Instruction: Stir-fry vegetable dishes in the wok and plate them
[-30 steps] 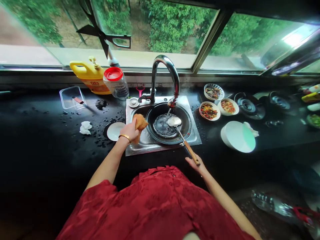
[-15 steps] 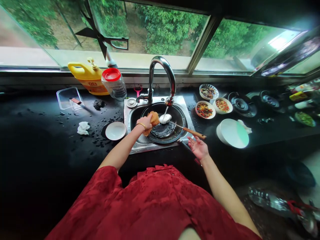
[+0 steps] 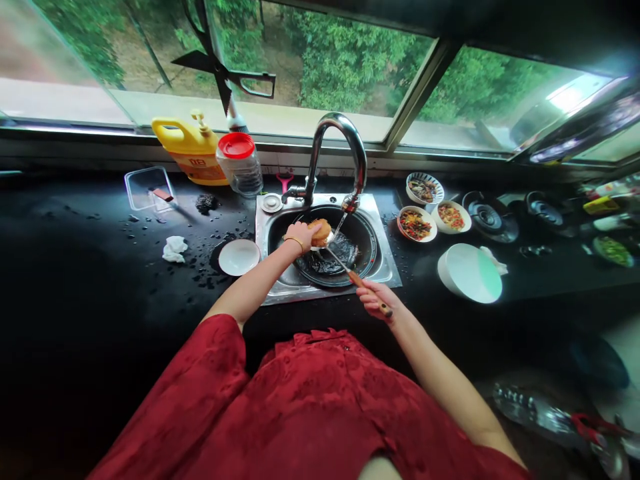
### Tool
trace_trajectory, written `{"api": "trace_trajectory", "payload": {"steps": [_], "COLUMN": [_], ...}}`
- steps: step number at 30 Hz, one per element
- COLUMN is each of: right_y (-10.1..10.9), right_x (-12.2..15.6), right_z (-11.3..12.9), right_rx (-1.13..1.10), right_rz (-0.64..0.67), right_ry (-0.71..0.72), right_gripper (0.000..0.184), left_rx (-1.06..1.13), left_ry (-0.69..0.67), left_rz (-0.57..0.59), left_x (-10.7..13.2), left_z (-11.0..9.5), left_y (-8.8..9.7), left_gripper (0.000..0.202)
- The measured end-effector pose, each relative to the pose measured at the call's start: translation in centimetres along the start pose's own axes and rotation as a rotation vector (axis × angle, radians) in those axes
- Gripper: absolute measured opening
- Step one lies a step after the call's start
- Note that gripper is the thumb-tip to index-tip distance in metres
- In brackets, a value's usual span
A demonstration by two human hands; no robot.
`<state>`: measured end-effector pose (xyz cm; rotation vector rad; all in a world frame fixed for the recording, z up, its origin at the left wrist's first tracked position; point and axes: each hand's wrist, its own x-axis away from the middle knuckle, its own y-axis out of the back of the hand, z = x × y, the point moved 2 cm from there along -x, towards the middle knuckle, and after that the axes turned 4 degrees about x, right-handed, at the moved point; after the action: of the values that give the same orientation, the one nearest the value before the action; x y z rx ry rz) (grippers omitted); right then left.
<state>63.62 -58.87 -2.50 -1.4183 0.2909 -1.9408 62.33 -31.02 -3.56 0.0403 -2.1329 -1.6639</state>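
My left hand [image 3: 302, 235] is closed on an orange sponge [image 3: 321, 231] and presses it on the head of a metal spatula [image 3: 336, 259], over a black wok [image 3: 350, 261] that sits in the steel sink [image 3: 385, 263]. Water runs from the curved tap [image 3: 345, 137] into the wok beside the sponge. At the sink's front edge my right hand [image 3: 376, 298] grips the spatula's wooden handle [image 3: 371, 295]. The spatula's head is mostly hidden under the sponge.
Left of the sink lie a white plate [image 3: 239, 257], a crumpled tissue [image 3: 174, 248], a clear box [image 3: 149, 189], a yellow jug [image 3: 193, 150] and a red-lidded jar [image 3: 241, 164]. Right of it stand three bowls of food [image 3: 419, 224], a white bowl [image 3: 470, 273] and a stove [image 3: 489, 215].
My left hand carried the sponge from the sink's left rim onto the spatula head. My right hand let go of the handle for a moment and now grips it again.
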Motion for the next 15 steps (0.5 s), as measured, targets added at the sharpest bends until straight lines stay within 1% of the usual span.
{"api": "trace_trajectory", "payload": {"steps": [2, 5, 8, 10, 12, 13, 15], "right_y": [-0.2, -0.3, -0.4, -0.5, -0.5, -0.5, -0.4], "right_x": [0.9, 1.7, 2.2, 2.6, 3.2, 3.4, 3.9], "right_z": [-0.6, -1.4, -2.5, -3.4, -4.1, -4.3, -4.4], "right_rx": [-0.001, 0.012, 0.052, 0.082, 0.106, 0.11, 0.105], "right_rz": [0.01, 0.002, -0.02, -0.042, -0.074, -0.084, -0.095], "right_ry": [0.016, 0.039, 0.073, 0.095, 0.12, 0.133, 0.156], "right_gripper": [0.019, 0.017, 0.016, 0.02, 0.022, 0.023, 0.025], "left_rx": [-0.015, 0.016, 0.067, 0.071, 0.048, 0.034, 0.01], "left_ry": [-0.053, -0.145, -0.222, -0.212, -0.149, -0.115, -0.082], "left_rz": [0.032, 0.08, 0.109, 0.092, 0.067, 0.056, 0.044], "left_x": [-0.8, -1.8, -2.8, -3.6, -4.4, -4.7, -5.0], "left_z": [-0.7, -2.0, -2.5, -2.0, -1.1, -0.6, -0.1], "left_y": [-0.5, -1.8, -3.0, -3.4, -3.3, -3.1, -2.7], "left_gripper": [0.075, 0.077, 0.069, 0.059, 0.047, 0.044, 0.045]}}
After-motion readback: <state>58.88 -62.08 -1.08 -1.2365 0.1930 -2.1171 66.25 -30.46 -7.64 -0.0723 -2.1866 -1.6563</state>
